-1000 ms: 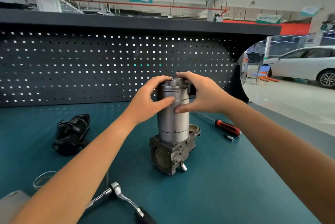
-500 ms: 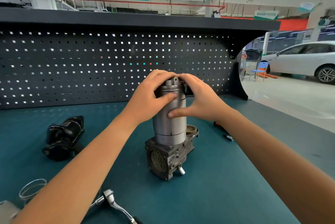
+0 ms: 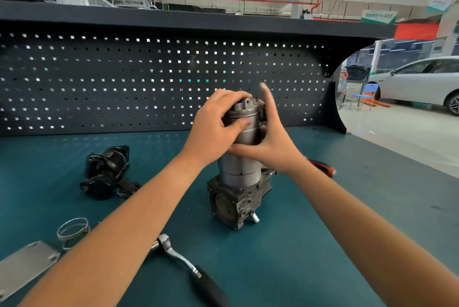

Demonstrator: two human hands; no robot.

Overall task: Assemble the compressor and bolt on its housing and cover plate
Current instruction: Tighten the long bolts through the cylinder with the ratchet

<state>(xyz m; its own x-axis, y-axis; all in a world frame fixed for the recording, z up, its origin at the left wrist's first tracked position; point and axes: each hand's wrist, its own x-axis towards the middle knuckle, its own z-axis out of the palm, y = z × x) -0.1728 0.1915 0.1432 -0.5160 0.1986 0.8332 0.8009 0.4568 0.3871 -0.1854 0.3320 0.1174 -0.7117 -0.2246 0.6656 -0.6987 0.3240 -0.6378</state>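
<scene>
I see the compressor [image 3: 238, 197] standing upright about mid-table, its cylinder [image 3: 242, 170] rising from the block. My left hand [image 3: 213, 130] is wrapped over the cylinder's top with the thumb across the front, while my right hand [image 3: 275, 142] lies against its right side, fingers straight and pointing up, thumb touching the front just under the left hand. A black motor [image 3: 106, 172] lies to the left, a ratchet [image 3: 178, 259] toward the front edge, a wire ring [image 3: 73, 231] and plate [image 3: 24, 267] by the front-left corner, and a red screwdriver [image 3: 323, 167] just behind my right wrist.
</scene>
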